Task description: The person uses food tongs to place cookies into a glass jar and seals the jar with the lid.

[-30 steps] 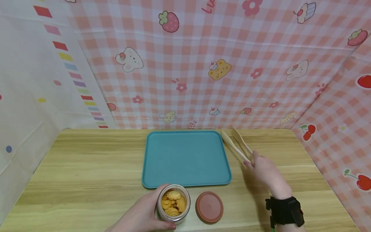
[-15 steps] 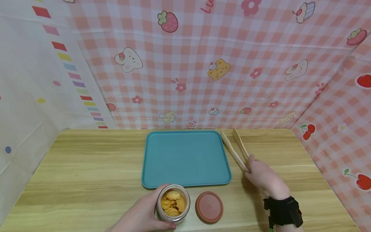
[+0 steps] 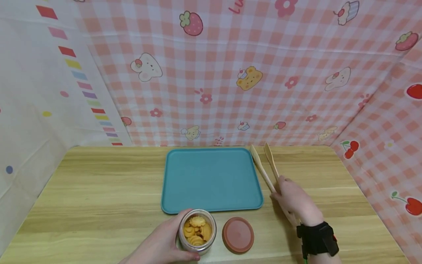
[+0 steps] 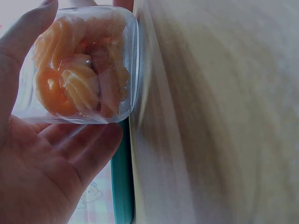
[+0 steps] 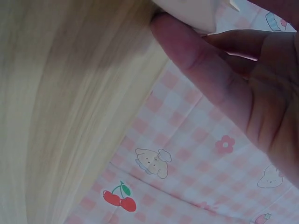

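My left hand (image 3: 166, 240) grips a clear jar (image 3: 204, 251) from its left side, thumb in front and fingers behind. The jar stands uncapped near the front of the table, with golden cookies (image 3: 196, 229) inside. In the left wrist view, piped, swirled cookies (image 4: 81, 84) show through the jar wall. To the right of the tray, my right hand (image 3: 294, 200) holds light wooden tongs (image 3: 265, 174) between thumb and fingers. Their two arms spread apart and point toward the back, and the rear end shows below the hand. The right wrist view catches only a pale part of the tongs (image 5: 191, 11).
A teal rectangular tray (image 3: 212, 179) lies at the middle back of the wooden table (image 3: 108, 198). A reddish-brown round lid (image 3: 238, 235) rests just right of the jar. Pink checked cloth (image 3: 211, 80) hangs behind the table, and more cloth closes both sides.
My right hand has shifted slightly left and toward me along the tongs, whose rear end now shows under the wrist. My left hand and the jar have stayed in place.
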`<state>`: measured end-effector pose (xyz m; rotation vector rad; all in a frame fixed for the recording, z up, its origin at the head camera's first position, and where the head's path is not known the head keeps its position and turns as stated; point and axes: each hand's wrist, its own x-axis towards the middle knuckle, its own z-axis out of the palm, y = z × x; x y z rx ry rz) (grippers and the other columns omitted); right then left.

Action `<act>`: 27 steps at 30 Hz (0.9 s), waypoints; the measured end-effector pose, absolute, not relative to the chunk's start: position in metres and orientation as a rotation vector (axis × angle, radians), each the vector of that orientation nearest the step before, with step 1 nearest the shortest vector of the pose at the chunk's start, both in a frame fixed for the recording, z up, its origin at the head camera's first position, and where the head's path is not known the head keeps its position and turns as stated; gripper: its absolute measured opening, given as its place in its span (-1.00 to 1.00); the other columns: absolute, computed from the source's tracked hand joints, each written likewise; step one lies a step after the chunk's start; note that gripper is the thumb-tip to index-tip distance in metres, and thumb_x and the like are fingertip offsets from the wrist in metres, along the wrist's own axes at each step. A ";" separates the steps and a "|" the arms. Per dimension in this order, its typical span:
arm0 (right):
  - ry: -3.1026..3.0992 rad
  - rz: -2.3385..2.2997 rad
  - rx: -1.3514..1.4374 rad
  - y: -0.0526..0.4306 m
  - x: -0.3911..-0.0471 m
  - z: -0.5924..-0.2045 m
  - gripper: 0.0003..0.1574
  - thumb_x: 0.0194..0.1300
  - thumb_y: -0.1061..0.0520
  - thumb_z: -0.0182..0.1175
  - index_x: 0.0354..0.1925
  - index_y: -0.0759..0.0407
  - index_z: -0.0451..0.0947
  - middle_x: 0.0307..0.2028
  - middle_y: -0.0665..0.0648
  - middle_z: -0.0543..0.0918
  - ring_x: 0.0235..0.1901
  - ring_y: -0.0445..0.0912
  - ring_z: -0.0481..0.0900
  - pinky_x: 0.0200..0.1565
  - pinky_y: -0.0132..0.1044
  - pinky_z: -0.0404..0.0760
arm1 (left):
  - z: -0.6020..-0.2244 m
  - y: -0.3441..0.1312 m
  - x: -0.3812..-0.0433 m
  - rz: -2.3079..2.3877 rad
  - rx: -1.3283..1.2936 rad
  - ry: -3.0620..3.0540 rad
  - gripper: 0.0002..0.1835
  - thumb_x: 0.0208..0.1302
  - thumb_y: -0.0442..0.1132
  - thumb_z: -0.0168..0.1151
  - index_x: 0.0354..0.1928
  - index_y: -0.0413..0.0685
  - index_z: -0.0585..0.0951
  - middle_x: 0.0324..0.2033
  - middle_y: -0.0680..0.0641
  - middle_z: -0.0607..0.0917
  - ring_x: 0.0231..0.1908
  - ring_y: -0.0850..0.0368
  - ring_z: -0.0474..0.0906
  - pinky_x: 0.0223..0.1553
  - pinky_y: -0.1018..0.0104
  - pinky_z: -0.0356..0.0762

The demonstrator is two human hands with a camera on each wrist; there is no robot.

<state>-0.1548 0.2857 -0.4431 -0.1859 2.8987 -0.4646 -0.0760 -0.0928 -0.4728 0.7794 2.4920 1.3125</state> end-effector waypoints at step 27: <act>3.135 -0.252 -0.471 0.254 -0.144 -0.423 -0.02 0.20 -0.20 0.27 0.39 0.29 0.25 0.10 0.39 0.42 0.02 0.23 0.46 -0.21 0.06 0.59 | -0.474 -0.093 -0.076 1.317 0.828 2.519 -0.05 -0.19 0.21 0.50 0.32 0.38 0.29 0.08 0.32 0.49 0.05 0.32 0.44 0.11 0.19 0.42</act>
